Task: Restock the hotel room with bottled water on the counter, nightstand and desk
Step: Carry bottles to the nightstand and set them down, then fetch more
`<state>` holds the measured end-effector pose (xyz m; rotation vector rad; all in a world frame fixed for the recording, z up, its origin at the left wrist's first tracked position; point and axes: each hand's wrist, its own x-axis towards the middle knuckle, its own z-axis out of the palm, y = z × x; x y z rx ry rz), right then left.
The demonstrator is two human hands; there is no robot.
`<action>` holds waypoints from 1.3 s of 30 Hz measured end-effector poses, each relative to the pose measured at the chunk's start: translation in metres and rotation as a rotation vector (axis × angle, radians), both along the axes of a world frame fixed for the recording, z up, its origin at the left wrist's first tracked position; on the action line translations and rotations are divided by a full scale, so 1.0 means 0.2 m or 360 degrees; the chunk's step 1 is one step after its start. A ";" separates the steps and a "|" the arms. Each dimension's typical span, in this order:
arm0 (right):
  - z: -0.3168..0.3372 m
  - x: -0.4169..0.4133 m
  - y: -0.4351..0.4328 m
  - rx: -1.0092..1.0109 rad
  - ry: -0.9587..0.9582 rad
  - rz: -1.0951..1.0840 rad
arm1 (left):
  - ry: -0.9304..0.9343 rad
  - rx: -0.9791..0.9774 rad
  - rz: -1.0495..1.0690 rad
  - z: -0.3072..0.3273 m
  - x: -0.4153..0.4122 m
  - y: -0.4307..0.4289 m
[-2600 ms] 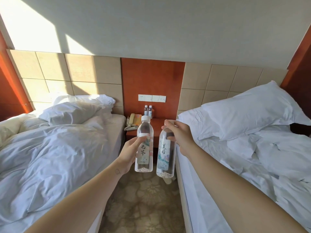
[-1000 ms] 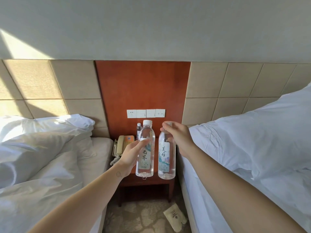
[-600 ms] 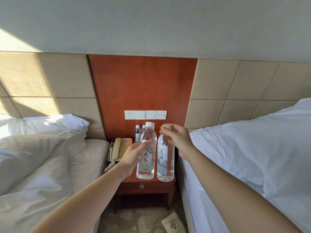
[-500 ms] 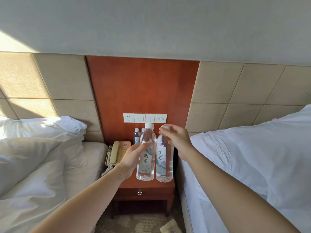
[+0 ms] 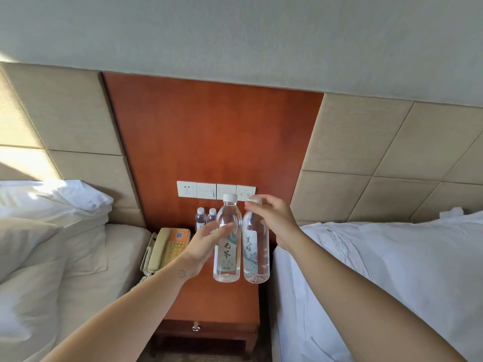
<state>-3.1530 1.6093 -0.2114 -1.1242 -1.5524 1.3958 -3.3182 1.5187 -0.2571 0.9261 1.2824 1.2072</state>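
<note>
We start with what we can't see well. The left forearm cuts across the front-left corner of the surface (image 5: 214, 301) and covers the near end of the telephone (image 5: 167, 248) along the left edge. At the back edge, two small bottles (image 5: 200, 218) show only caps and shoulders, and their lower halves vanish behind the left hand (image 5: 203, 248) and what it carries. That hand is wrapped round the body of the left bottle (image 5: 226, 246), thumb across the front. Touching it on the right hangs the right bottle (image 5: 255, 246), pinched at the top by the right hand (image 5: 274, 220), whose fingers cover most of the cap. Both bottles are upright over the right half of the surface, but whether their bases touch the wood we cannot tell. The labels' small print is unreadable. Above, switch plates (image 5: 216, 189) line the wood panel. The left bed (image 5: 109, 257) and right bed (image 5: 379, 270) press in on either side, and a drawer knob (image 5: 195, 328) peeks out below the front edge.
</note>
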 end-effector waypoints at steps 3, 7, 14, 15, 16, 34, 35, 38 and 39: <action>-0.03 -0.02 0.11 -0.0021 -0.0029 0.0018 | 0.0003 -0.0028 -0.0002 -0.03 -0.02 0.11; -0.07 -0.07 0.26 -0.0022 -0.0071 0.0015 | 0.0002 -0.0090 0.0006 -0.08 -0.10 0.27; -0.23 -0.17 0.52 0.0041 -0.0388 0.0043 | 0.0213 -0.0160 -0.0161 -0.23 -0.25 0.54; -0.27 -0.19 0.56 0.0058 -0.0453 0.0062 | 0.0275 -0.0159 -0.0198 -0.25 -0.27 0.59; -0.31 -0.21 0.60 0.0079 -0.0523 0.0087 | 0.0339 -0.0168 -0.0232 -0.28 -0.30 0.63; -0.85 -0.54 1.12 0.0087 -0.1120 0.0079 | 0.1481 -0.0077 -0.0773 -0.79 -0.68 1.41; -0.88 -0.55 1.14 0.0082 -0.1144 0.0080 | 0.1545 -0.0062 -0.0783 -0.82 -0.69 1.44; -1.00 -0.57 1.19 0.0083 -0.1223 0.0123 | 0.1805 0.0004 -0.0811 -0.90 -0.71 1.51; -1.04 -0.57 1.21 0.0096 -0.1256 0.0144 | 0.1870 0.0033 -0.0829 -0.93 -0.71 1.53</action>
